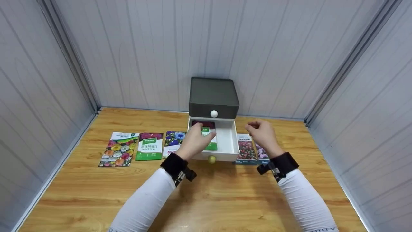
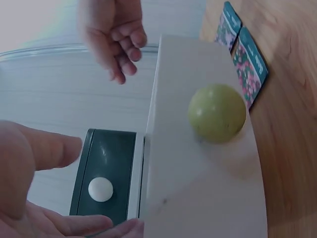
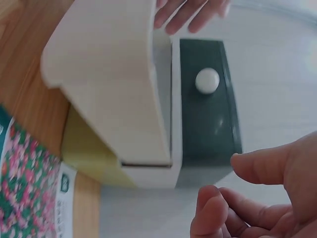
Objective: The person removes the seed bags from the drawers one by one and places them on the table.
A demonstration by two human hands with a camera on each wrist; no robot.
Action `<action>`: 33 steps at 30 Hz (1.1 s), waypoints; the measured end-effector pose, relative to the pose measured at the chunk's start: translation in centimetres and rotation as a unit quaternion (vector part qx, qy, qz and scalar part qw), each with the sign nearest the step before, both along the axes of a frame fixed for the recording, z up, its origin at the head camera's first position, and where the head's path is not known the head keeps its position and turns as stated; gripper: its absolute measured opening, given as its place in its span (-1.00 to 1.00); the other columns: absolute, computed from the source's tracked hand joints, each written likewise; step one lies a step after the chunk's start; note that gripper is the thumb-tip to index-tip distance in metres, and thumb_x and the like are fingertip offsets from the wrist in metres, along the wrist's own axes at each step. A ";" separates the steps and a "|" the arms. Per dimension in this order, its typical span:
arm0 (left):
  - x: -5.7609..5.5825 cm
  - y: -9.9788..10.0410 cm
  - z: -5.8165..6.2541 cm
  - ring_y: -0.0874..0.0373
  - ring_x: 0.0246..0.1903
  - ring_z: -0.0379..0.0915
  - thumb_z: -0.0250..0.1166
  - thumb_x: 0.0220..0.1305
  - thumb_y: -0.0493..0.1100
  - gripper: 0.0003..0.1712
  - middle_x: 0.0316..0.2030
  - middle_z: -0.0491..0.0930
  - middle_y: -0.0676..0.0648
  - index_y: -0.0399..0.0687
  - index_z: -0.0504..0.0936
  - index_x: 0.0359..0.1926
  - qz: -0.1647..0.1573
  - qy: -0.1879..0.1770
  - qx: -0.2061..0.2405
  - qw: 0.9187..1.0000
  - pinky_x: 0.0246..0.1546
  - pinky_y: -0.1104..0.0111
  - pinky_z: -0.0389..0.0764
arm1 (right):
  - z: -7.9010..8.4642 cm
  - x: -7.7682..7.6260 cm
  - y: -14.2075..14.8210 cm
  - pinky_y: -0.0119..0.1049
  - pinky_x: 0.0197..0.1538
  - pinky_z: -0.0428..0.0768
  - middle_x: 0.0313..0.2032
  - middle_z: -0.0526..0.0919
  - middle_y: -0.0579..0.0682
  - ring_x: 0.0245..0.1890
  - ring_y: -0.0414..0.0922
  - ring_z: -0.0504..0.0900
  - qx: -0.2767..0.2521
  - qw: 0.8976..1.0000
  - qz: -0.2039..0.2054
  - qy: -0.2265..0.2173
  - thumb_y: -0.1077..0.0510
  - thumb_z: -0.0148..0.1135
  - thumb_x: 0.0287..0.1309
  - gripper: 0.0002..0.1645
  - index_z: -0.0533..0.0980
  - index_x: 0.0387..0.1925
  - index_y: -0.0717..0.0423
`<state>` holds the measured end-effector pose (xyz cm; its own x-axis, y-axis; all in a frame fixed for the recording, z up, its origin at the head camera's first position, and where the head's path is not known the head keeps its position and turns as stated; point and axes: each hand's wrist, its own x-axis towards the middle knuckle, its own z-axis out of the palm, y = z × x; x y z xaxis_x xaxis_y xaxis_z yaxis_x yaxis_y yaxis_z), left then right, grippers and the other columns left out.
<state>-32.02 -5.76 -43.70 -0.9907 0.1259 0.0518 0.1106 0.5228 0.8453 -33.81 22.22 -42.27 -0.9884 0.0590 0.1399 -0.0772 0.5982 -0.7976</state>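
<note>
A small cabinet (image 1: pixel 212 91) with a dark upper drawer and white knob (image 1: pixel 214 113) stands against the back wall. Its white lower drawer (image 1: pixel 228 141) is pulled out, showing a round yellow-green knob (image 2: pixel 218 113). Inside, on the left, lies a flower seed packet (image 1: pixel 211 145), green and white with a dark red top. My left hand (image 1: pixel 196 140) is over this packet and partly hides it, thumb and fingers spread. To the right of the drawer, my right hand (image 1: pixel 262 133) hovers above the seed packets there. Its fingers are loosely bent, with a gap to the thumb and nothing between.
Left of the drawer lie a packet with multicoloured blooms (image 1: pixel 118 149), a green and white packet (image 1: pixel 149 146) and a blue-flower packet (image 1: pixel 173 141). On the right are a red-flower packet (image 1: pixel 246 149) and a pink-flower packet (image 1: pixel 262 154). Pale panel walls enclose the wooden table (image 1: pixel 219 199).
</note>
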 end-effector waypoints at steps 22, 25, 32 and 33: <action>-0.5 -0.7 1.4 0.01 -0.39 0.54 0.31 0.63 0.00 -0.65 -0.36 0.58 -0.08 -0.19 0.66 -0.24 -0.040 0.006 -0.147 0.988 -0.30 0.18 0.59 | 0.1 0.3 -7.0 0.07 0.16 0.73 0.03 0.79 0.26 0.05 0.15 0.75 0.116 0.990 0.080 -0.013 0.06 0.40 0.52 -0.49 0.66 0.25 0.40; -0.5 -0.7 1.5 0.07 -0.49 0.44 0.29 0.64 -0.04 -0.59 -0.48 0.45 0.00 -0.05 0.52 -0.44 -0.051 0.015 -0.156 0.986 -0.40 0.22 0.49 | 0.1 0.2 -7.4 0.08 0.18 0.73 0.02 0.82 0.25 0.05 0.16 0.78 0.148 0.986 0.081 -0.013 0.04 0.43 0.49 -0.46 0.67 0.25 0.39; -0.7 -0.5 1.8 0.12 -0.61 0.29 0.27 0.51 -0.19 -0.58 -0.58 0.34 0.04 0.03 0.40 -0.55 -0.074 -0.007 -0.168 0.983 -0.52 0.27 0.35 | -0.4 -0.3 -8.4 0.06 0.12 0.76 -0.04 0.84 0.23 -0.03 0.13 0.81 0.186 0.976 0.105 -0.035 0.06 0.43 0.48 -0.47 0.67 0.23 0.42; -0.8 -0.5 1.8 0.11 -0.60 0.30 0.27 0.47 -0.21 -0.60 -0.57 0.35 0.03 0.03 0.40 -0.56 -0.076 -0.010 -0.172 0.982 -0.52 0.27 0.36 | -0.5 -0.4 -8.6 0.04 0.08 0.77 -0.07 0.84 0.21 -0.08 0.10 0.81 0.191 0.975 0.108 -0.035 0.07 0.43 0.47 -0.50 0.69 0.19 0.41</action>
